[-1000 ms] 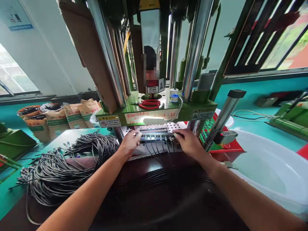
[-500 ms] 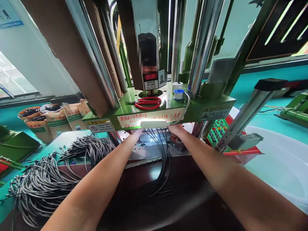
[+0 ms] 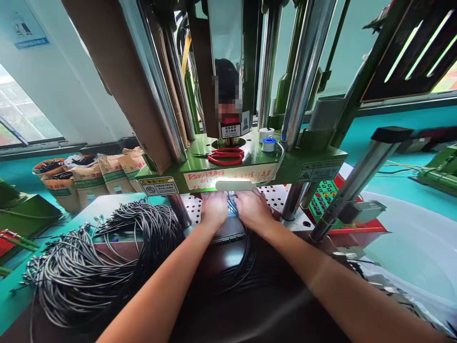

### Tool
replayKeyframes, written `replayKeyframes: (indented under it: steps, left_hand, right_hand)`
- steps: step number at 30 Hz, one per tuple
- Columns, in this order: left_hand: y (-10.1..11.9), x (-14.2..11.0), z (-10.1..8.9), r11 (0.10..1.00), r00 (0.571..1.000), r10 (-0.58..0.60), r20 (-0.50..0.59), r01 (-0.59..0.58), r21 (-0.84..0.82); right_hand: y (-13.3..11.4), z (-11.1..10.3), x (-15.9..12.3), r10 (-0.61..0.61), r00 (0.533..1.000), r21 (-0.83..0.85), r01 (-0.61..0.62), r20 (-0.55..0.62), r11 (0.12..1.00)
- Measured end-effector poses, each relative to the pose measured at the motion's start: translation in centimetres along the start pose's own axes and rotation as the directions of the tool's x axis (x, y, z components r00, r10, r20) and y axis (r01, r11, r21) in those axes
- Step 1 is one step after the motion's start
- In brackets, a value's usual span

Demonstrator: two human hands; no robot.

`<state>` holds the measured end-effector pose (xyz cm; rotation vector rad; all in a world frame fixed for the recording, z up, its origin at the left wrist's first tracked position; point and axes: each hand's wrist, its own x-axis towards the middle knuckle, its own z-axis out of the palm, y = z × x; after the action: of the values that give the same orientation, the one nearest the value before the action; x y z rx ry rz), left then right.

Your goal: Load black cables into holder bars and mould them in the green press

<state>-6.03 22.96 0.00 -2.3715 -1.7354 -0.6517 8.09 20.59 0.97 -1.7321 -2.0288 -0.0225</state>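
- While brown paper sacks [image 3: 87,186] stand at far left, I log dark contents [image 3: 49,165] in the leftmost, open-topped; too small to identify.
- Near left: loose pile of thin cables [image 3: 96,267] on the table.
- Centre: my left hand [image 3: 213,209], back uppermost, reaching under the green beam [image 3: 291,173]; fingertips hidden, grip cannot be told.
- Between my hands: black cables [image 3: 246,245], trailing near over the metal plate [image 3: 230,229]. Judged light, springy, smooth, possibly slippery; best held as one bunch close to the far ends, without kinking.
- Just right: my right hand [image 3: 253,209], near the left but apart; its grip also cannot be told.
- Far right: white tub [image 3: 421,219]; pale and dark pieces [image 3: 403,297] at its near side, inside or beside unclear.
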Motion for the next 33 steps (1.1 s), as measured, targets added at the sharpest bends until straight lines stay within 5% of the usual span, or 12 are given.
replayKeyframes:
  steps: [6,28,33]
  left_hand:
    - [-0.1,-1.1,-0.2,0.992,0.990,0.112,0.084,-0.107,-0.065]
    - [-2.3,-0.8,0.2,0.968,0.984,0.145,0.108,-0.118,-0.220]
    - [-1.3,-1.1,0.4,0.983,0.992,0.066,0.109,-0.046,-0.176]
  right_hand:
    - [-3.0,0.5,-0.5,-0.060,0.998,-0.078,0.062,0.028,0.995]
    - [-5.1,1.9,0.9,-0.061,0.992,-0.307,0.093,0.115,0.947]
    - [-3.6,0.9,0.1,-0.027,0.997,-0.308,0.048,0.072,0.950]
